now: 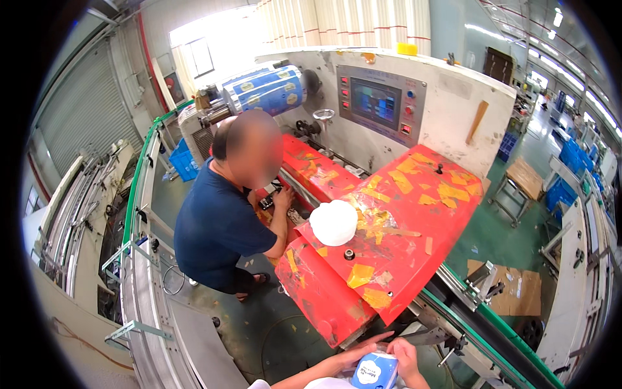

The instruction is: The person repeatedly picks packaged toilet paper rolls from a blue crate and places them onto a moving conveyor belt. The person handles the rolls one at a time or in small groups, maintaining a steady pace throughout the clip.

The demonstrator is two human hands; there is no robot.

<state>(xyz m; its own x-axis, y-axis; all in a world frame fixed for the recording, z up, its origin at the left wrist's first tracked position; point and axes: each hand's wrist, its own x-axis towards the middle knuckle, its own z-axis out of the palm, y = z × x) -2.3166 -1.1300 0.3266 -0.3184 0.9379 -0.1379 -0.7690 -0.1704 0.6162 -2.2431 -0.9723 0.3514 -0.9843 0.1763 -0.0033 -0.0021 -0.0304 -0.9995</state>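
**Both hands on one blue-and-white pack at the foot of the red machine**

One small pack (374, 371), blue front with white edges, sits at the very bottom of the view, right between the person's hands. The left hand (358, 353) comes in from the lower left, fingers stretched along the pack's top edge; the right hand (408, 358) curls over its right side. Both grips are closed onto the pack, and neither hand is nearer than the other, since both touch it. Its long axis cannot be told, because the lower part is cut off by the frame edge.

Just above the hands rises the red machine cover (395, 227), patched with many yellow tape scraps. One white round cap (334, 222) rests on it. Along its lower right runs a green-edged conveyor rail (479, 318).

Further out, one co-worker in a dark blue shirt (217, 223) bends over the machine's open middle. Behind stands one control panel with a screen (376, 102), and one roll of printed blue film (265, 87).
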